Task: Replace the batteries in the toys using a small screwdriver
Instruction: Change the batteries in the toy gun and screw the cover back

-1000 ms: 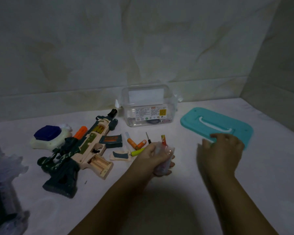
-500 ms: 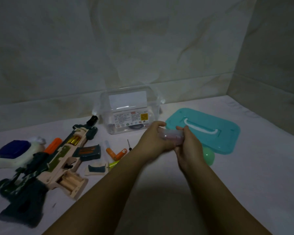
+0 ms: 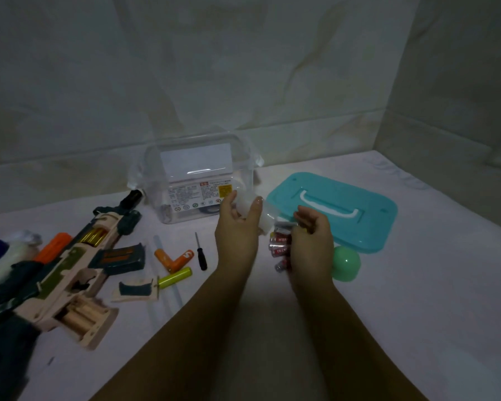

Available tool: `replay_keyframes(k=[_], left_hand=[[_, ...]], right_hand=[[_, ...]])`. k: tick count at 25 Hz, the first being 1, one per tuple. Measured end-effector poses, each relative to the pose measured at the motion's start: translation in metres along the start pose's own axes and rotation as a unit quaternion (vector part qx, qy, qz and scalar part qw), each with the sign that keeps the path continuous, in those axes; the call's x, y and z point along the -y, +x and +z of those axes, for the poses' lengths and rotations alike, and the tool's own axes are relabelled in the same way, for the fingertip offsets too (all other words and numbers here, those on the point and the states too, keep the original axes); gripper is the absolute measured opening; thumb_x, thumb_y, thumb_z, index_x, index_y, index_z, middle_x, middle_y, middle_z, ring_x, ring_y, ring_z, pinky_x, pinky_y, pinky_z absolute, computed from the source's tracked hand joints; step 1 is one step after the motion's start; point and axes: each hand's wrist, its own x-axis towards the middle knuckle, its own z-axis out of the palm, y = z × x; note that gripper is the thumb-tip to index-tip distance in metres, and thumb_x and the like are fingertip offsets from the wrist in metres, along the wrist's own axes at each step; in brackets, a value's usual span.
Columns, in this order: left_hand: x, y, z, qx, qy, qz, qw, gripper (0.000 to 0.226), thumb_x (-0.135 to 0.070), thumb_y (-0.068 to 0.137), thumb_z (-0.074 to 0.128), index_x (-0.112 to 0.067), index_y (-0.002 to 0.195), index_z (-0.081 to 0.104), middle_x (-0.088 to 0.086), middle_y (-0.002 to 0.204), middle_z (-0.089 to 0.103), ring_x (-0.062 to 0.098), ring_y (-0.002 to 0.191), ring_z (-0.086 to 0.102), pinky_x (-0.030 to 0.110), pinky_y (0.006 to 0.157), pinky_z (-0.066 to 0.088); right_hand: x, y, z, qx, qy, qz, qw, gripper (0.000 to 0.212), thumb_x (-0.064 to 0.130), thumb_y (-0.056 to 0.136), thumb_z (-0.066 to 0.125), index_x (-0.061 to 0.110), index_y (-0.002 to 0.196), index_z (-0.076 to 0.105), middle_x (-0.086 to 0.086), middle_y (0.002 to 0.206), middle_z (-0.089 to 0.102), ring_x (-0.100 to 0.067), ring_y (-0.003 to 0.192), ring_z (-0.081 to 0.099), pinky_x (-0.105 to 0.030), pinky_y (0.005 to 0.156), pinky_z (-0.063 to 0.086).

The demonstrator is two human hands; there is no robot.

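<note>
My left hand [image 3: 237,230] holds a clear plastic wrapper [image 3: 252,208] in front of the clear box. My right hand [image 3: 311,246] grips a bunch of red and silver batteries [image 3: 279,244] just right of it. A toy gun [image 3: 58,273] lies at the left with its battery bay open and its loose cover [image 3: 135,289] beside it. A small black screwdriver [image 3: 200,254] lies on the table left of my left hand. Two orange batteries [image 3: 174,257] and a yellow-green battery [image 3: 174,277] lie near the screwdriver.
A clear plastic box [image 3: 198,180] stands at the back by the wall. Its teal lid [image 3: 334,209] lies to the right, with a green ball [image 3: 346,263] at its near edge. A white and blue toy [image 3: 0,253] sits at the far left. A wall closes the right side.
My hands, joined on the wrapped pack half a second ago, have pulled apart. The wrapper stays in my left hand and the batteries are in my right. The view shifted left.
</note>
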Motion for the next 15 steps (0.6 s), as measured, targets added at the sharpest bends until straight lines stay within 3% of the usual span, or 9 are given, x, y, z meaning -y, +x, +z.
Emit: replay_keyframes(k=[2, 5, 8, 10, 11, 13, 15], left_hand=[[0.005, 0.0, 0.002, -0.051, 0.141, 0.055, 0.987, 0.055, -0.042, 0.094, 0.06, -0.026, 0.144, 0.042, 0.003, 0.139, 0.046, 0.017, 0.121, 0.052, 0.035, 0.102, 0.048], [0.009, 0.005, 0.002, -0.133, 0.268, 0.078, 0.951, 0.058, -0.049, 0.092, 0.06, -0.02, 0.14, 0.048, 0.007, 0.139, 0.044, 0.022, 0.127, 0.043, 0.038, 0.106, 0.042], [0.01, 0.009, 0.0, -0.159, 0.224, 0.07, 0.959, 0.051, -0.043, 0.093, 0.062, -0.02, 0.137, 0.051, 0.007, 0.137, 0.042, 0.022, 0.125, 0.046, 0.039, 0.106, 0.045], [0.008, 0.009, -0.001, -0.16, 0.168, 0.063, 0.971, 0.04, -0.039, 0.097, 0.058, -0.018, 0.131, 0.056, 0.004, 0.135, 0.044, 0.02, 0.121, 0.052, 0.037, 0.102, 0.05], [0.005, 0.008, -0.003, -0.159, 0.138, 0.053, 0.976, 0.036, -0.036, 0.098, 0.055, -0.016, 0.128, 0.057, 0.004, 0.133, 0.044, 0.018, 0.118, 0.054, 0.034, 0.098, 0.051], [0.001, 0.005, -0.007, -0.152, 0.115, 0.032, 0.981, 0.03, -0.033, 0.101, 0.052, -0.016, 0.124, 0.058, 0.003, 0.13, 0.046, 0.016, 0.112, 0.055, 0.027, 0.092, 0.05], [-0.002, -0.001, -0.011, -0.142, 0.119, 0.021, 0.983, 0.026, -0.032, 0.101, 0.05, -0.018, 0.122, 0.058, 0.001, 0.125, 0.045, 0.017, 0.11, 0.057, 0.03, 0.094, 0.052]], right_hand=[[-0.001, 0.002, -0.006, 0.005, -0.031, -0.024, 0.999, 0.049, -0.01, 0.085, 0.04, 0.029, 0.107, 0.059, 0.006, 0.107, 0.061, -0.026, 0.078, 0.068, -0.035, 0.055, 0.056], [0.0, 0.003, -0.014, 0.021, -0.073, -0.031, 0.997, 0.042, -0.005, 0.088, 0.04, 0.026, 0.104, 0.063, -0.002, 0.102, 0.066, -0.026, 0.076, 0.07, -0.036, 0.059, 0.057], [0.002, 0.003, -0.023, 0.044, -0.064, 0.001, 0.997, 0.038, 0.0, 0.09, 0.041, 0.027, 0.099, 0.065, -0.005, 0.099, 0.067, -0.026, 0.076, 0.071, -0.039, 0.063, 0.058], [0.004, 0.0, -0.028, 0.041, -0.09, -0.03, 0.995, 0.036, 0.001, 0.086, 0.043, 0.028, 0.095, 0.066, -0.007, 0.104, 0.065, -0.026, 0.081, 0.069, -0.04, 0.064, 0.057], [0.005, -0.003, -0.032, 0.038, -0.171, -0.08, 0.981, 0.034, 0.003, 0.086, 0.044, 0.029, 0.094, 0.066, -0.004, 0.106, 0.062, -0.024, 0.088, 0.065, -0.04, 0.069, 0.055], [0.0, -0.017, -0.038, 0.041, -0.37, -0.189, 0.909, 0.031, 0.008, 0.09, 0.045, 0.028, 0.104, 0.063, 0.001, 0.109, 0.056, -0.017, 0.102, 0.052, -0.031, 0.084, 0.044], [-0.009, -0.033, -0.039, 0.034, -0.489, -0.21, 0.846, 0.029, 0.022, 0.093, 0.046, 0.028, 0.12, 0.056, -0.001, 0.118, 0.051, -0.016, 0.107, 0.042, -0.029, 0.09, 0.039]])
